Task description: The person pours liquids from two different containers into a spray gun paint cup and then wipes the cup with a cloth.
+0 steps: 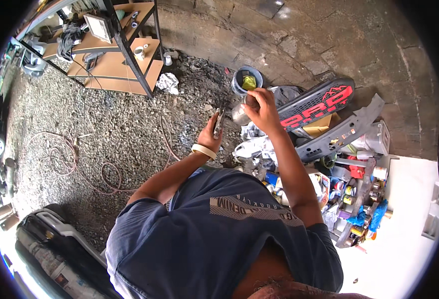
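Observation:
My left hand [210, 137], with a pale band at its wrist, is closed around a slim metallic object [219, 124]; its exact kind is hard to make out. To its right and a little farther off, my right hand [264, 113] has its fingers curled round a small dark round piece [252, 101], like a lid or cup. A silvery rounded container [239, 115] shows just below those fingers; whether it is attached to the dark piece I cannot tell. Beyond the right hand stands a blue-grey bucket [237, 85] with a yellow-green thing [249, 82] inside.
Right of my hands, a black grille panel [307, 107] with red lettering and a grey bumper piece [339, 130] lean near the stone wall [364, 55]. Cans and bottles [351, 192] crowd the lower right. Shelves [114, 74] stand far left; a hose [107, 187] coils on gravel.

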The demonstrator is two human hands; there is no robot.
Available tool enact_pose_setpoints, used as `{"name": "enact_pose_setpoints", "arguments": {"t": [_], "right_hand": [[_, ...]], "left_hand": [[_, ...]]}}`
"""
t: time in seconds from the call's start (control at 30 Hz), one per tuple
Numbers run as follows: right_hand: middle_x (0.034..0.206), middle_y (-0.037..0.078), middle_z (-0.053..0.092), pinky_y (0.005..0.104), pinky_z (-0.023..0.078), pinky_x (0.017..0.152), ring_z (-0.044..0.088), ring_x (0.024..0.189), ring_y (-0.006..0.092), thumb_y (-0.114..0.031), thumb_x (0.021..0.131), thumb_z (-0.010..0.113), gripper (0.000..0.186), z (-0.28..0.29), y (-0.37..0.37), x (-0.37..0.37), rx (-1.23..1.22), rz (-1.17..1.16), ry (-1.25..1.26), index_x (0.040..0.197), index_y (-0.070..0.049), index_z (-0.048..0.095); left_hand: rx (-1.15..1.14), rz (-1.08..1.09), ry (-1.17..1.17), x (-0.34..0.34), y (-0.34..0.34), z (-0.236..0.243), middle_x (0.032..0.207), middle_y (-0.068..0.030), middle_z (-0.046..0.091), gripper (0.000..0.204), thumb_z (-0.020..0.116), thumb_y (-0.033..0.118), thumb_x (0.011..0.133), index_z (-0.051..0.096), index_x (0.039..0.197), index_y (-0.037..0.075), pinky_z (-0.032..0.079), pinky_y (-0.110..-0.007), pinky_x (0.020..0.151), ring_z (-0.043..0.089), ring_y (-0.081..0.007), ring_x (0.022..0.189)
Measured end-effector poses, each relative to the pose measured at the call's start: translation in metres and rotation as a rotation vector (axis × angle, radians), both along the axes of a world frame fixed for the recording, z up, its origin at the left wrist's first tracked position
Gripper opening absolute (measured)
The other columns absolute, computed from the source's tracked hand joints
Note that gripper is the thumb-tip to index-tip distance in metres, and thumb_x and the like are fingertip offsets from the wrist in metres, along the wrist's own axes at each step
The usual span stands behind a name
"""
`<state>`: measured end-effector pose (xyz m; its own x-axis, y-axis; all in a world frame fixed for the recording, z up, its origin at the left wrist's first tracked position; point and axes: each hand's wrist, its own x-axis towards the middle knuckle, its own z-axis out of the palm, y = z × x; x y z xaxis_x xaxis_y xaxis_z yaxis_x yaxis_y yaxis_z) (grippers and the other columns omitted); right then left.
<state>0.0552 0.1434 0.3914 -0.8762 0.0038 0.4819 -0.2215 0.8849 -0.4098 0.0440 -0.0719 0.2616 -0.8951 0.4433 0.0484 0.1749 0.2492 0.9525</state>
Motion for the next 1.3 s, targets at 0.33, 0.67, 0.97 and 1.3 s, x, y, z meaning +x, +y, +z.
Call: {"name": "enact_pose_setpoints", "arguments": {"t": [0.33, 0.67, 0.97, 1.3], "right_hand": [[0.107, 0.013, 0.063, 0.0409, 0.046, 0.09, 0.058, 0.102, 0.0313, -0.022, 0.082, 0.077, 0.037, -0.001, 0.006, 0.007, -0.212, -0.047, -0.043, 0.111, -0.004, 0.064], [0.106, 0.012, 0.062, 0.039, 0.047, 0.091, 0.057, 0.104, 0.0297, -0.023, 0.083, 0.077, 0.034, 0.028, -0.004, 0.008, -0.092, -0.089, -0.072, 0.108, -0.004, 0.065], [0.109, 0.014, 0.062, 0.0458, 0.042, 0.096, 0.056, 0.105, 0.0345, -0.026, 0.08, 0.08, 0.037, 0.011, -0.019, 0.014, -0.011, -0.094, -0.034, 0.106, -0.005, 0.066], [0.104, 0.016, 0.064, 0.0424, 0.044, 0.091, 0.058, 0.1, 0.0356, -0.025, 0.081, 0.078, 0.034, 0.017, -0.009, 0.013, -0.217, -0.244, -0.173, 0.105, -0.003, 0.066]], "left_hand": [[-0.007, -0.112, 0.101, -0.009, -0.005, -0.011, 0.129, -0.0255, 0.06, 0.069, 0.065, 0.019, 0.092, 0.034, 0.154, 0.018, 0.05, -0.046, 0.096, 0.06, -0.0444, 0.114], [0.023, -0.053, 0.089, -0.005, -0.008, -0.008, 0.133, -0.0212, 0.06, 0.066, 0.068, 0.019, 0.092, 0.04, 0.151, 0.019, 0.051, -0.041, 0.095, 0.061, -0.0375, 0.119], [0.0, -0.071, 0.1, 0.0, -0.012, -0.006, 0.127, -0.0239, 0.062, 0.07, 0.069, 0.017, 0.09, 0.037, 0.152, 0.019, 0.05, -0.044, 0.095, 0.061, -0.0417, 0.115], [-0.128, -0.222, -0.127, -0.014, -0.016, 0.065, 0.124, -0.0272, 0.062, 0.071, 0.067, 0.017, 0.09, 0.034, 0.154, 0.013, 0.052, -0.047, 0.094, 0.063, -0.0456, 0.107]]}}
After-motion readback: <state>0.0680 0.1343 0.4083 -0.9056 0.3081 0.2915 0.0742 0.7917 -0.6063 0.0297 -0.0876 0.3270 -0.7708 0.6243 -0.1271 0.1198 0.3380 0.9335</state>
